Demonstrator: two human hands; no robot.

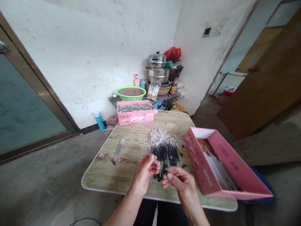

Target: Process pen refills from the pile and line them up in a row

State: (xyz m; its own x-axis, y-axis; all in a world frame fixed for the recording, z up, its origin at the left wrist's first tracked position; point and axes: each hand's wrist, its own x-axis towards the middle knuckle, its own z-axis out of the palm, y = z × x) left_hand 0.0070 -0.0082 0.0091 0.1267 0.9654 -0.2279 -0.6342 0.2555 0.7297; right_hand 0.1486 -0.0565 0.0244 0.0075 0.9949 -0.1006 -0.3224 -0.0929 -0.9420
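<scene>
A slim translucent pen barrel is pinched between the thumb and fingers of my left hand, its far end pointing up and left. Close beside it, my right hand has its fingertips closed on a small dark piece, mostly hidden by the fingers. Under and beyond both hands lies a bundle of thin black pen parts. Behind that spreads a heap of small whitish plastic pieces. Several translucent pen barrels with dark ends lie together on the left of the table.
A pink box full of pen barrels stands at the table's back left. Another pink box, holding long translucent tubes, sits at the right edge. Beyond the wood-patterned table, a low shelf carries a green basin and stacked pots.
</scene>
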